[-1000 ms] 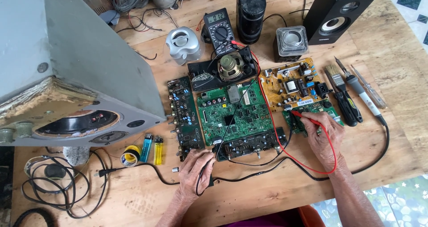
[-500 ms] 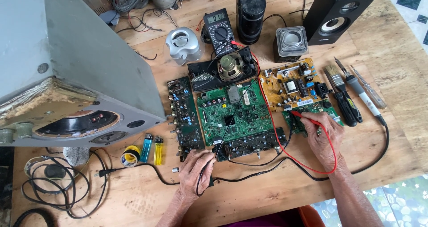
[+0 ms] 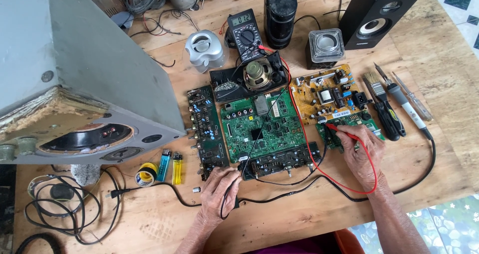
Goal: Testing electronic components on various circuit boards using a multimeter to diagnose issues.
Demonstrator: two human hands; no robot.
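My left hand (image 3: 218, 193) grips a black test probe (image 3: 241, 168) whose tip rests at the lower edge of the large green circuit board (image 3: 259, 126). My right hand (image 3: 361, 151) pinches a red test probe (image 3: 338, 129), its tip on a small green board (image 3: 335, 138) just below the orange-yellow circuit board (image 3: 327, 93). Red and black leads run back to a black multimeter (image 3: 244, 30) at the table's far side. A narrow dark board (image 3: 206, 129) lies left of the large green one, and another dark board strip (image 3: 282, 160) lies below it.
A big grey speaker cabinet (image 3: 75, 79) lies on its side at left. Small speakers (image 3: 204, 49), a tall black speaker (image 3: 376, 14), a loose speaker driver (image 3: 257, 74), a brush (image 3: 379, 99), a soldering iron (image 3: 406, 107), two lighters (image 3: 170, 166), tape (image 3: 146, 174) and coiled cables (image 3: 55, 209) crowd the wooden table (image 3: 439, 154).
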